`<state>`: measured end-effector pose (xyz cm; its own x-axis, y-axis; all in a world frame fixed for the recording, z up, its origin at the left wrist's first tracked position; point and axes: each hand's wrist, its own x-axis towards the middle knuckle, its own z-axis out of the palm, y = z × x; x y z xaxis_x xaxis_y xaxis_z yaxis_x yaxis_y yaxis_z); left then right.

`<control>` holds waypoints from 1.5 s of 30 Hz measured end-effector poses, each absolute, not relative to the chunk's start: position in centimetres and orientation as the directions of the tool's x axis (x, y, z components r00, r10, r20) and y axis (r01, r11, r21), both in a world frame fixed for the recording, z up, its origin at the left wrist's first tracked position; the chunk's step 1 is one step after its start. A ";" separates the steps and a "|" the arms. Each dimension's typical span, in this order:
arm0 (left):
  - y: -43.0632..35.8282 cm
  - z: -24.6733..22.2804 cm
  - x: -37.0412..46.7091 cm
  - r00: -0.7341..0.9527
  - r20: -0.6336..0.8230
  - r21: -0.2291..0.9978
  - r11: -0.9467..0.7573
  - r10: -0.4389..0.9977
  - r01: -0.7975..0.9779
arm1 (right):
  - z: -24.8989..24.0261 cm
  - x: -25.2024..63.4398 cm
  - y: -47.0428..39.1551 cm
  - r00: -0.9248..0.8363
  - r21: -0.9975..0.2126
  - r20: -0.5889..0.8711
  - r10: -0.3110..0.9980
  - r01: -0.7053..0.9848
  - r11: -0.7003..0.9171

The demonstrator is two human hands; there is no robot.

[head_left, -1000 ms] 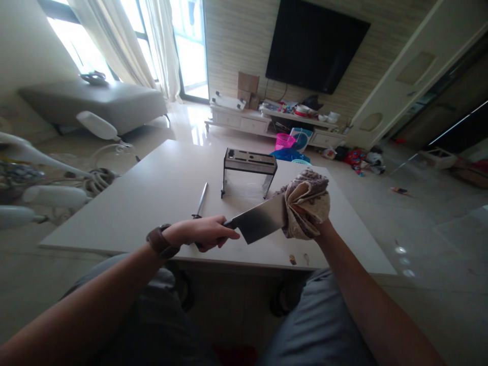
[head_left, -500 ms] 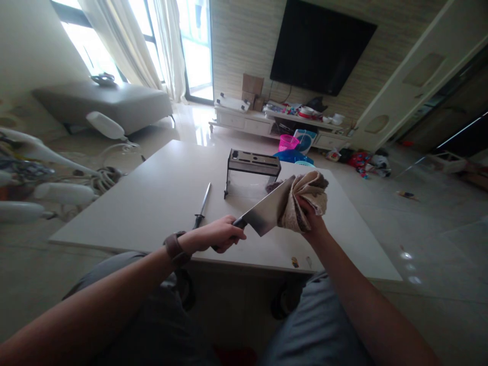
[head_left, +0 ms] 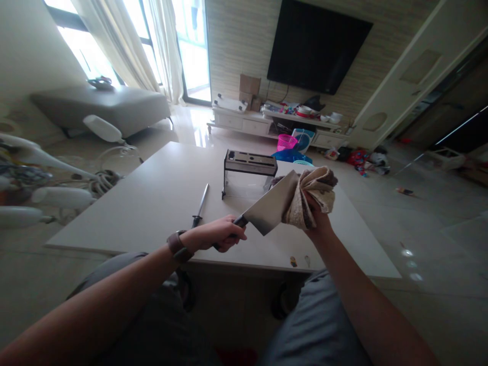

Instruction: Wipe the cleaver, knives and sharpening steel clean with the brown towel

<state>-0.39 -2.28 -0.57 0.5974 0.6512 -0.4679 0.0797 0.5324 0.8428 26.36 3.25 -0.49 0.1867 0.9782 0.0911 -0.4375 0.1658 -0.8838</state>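
Observation:
My left hand (head_left: 227, 234) is wrapped round the black handle of a cleaver (head_left: 271, 204), whose broad blade points up and to the right over the table. In my right hand (head_left: 315, 209) is a bunched beige and brown cloth (head_left: 305, 195). The cloth lies against the far end of the blade and hides its tip. A honing steel (head_left: 201, 203) with a black handle rests on the white table (head_left: 152, 203), left of the cleaver. Behind the blade stands a clear-fronted knife block (head_left: 249, 165) with a slotted top.
Two small objects, one of them a yellowish figure (head_left: 293, 262), lie at the table's near edge. Beyond the far edge are a blue tub (head_left: 290, 155) and a pink basket (head_left: 286, 143). White lamp-like parts (head_left: 63, 194) and cables stand left of the table.
The cloth and my right hand have moved slightly right and outward along the blade. The cleaver stays in my left hand, nearly still. The view has shifted a little.

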 end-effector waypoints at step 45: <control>-2.5 -1.8 1.5 0.548 -0.433 0.834 0.548 0.716 -0.056 | -4.4 22.1 0.9 -0.049 -0.964 0.022 0.999 -0.267 0.008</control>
